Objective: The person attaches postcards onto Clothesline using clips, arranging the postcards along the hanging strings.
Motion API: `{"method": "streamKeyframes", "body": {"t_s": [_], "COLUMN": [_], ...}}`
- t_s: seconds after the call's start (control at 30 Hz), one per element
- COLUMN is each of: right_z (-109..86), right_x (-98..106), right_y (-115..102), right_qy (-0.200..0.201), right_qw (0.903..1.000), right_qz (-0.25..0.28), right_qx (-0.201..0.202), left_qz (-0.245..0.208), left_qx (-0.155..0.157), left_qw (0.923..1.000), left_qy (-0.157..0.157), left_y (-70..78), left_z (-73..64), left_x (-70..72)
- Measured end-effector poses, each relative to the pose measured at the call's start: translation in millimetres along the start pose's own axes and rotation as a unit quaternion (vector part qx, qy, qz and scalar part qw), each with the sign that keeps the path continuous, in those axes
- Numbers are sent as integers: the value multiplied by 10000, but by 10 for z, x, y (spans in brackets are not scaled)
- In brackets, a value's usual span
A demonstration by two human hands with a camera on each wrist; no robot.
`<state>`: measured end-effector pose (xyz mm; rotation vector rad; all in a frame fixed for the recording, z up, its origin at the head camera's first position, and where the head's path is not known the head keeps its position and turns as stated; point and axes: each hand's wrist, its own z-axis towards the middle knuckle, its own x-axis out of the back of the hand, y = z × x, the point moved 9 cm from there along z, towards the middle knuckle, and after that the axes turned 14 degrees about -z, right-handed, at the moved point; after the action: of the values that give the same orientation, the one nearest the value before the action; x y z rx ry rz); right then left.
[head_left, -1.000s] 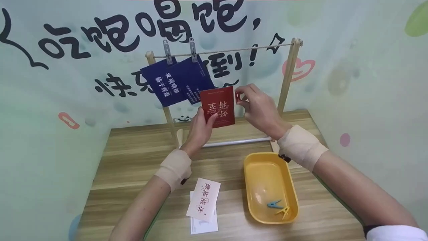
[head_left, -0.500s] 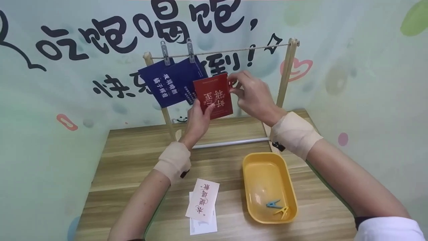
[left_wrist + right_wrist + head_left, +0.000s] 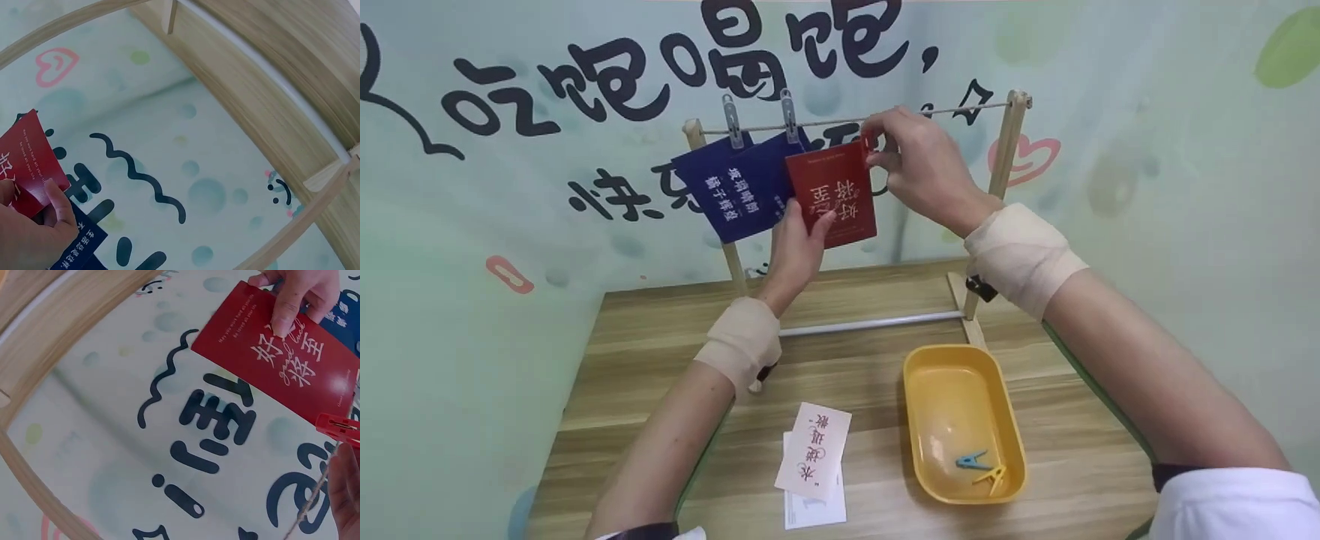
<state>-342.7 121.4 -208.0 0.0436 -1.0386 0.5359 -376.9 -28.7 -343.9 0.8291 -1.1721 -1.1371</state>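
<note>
Is a wood-grain desk [image 3: 645, 349]. Bears a yellow plastic basin [image 3: 952, 409], with two overlapping paper cards [image 3: 813, 454] near its left side. Also supports a wooden clothesline frame [image 3: 1006, 161] farther back.

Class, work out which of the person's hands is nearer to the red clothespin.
Right. The right hand pinches the red clothespin; the left hand grips the red card lower down, away from the clothespin.
</note>
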Motion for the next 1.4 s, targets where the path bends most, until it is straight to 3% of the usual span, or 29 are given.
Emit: {"method": "streamKeyframes", "body": {"t_s": [0.5,0.67,1.03,1.4], "right_z": [307,369,475,522], "right_x": [117,218,272,232], "right_y": [-132,-155,-152,-54], "right_qy": [-706,-466,191,395], "right_qw": [9967,9979,9987,9956], "right_qz": [-31,-116,-238,-171], "right_qx": [-396,-425,-420,-838], "left_qz": [182,153,220,164], "left_qx": [14,36,286,430], "left_qw": [9998,9999,9993,9986], "left_qy": [19,31,107,262], "left_y": [125,156,67,32], "left_z": [87,137,132,162], "left_x": [40,62,100,139]}}
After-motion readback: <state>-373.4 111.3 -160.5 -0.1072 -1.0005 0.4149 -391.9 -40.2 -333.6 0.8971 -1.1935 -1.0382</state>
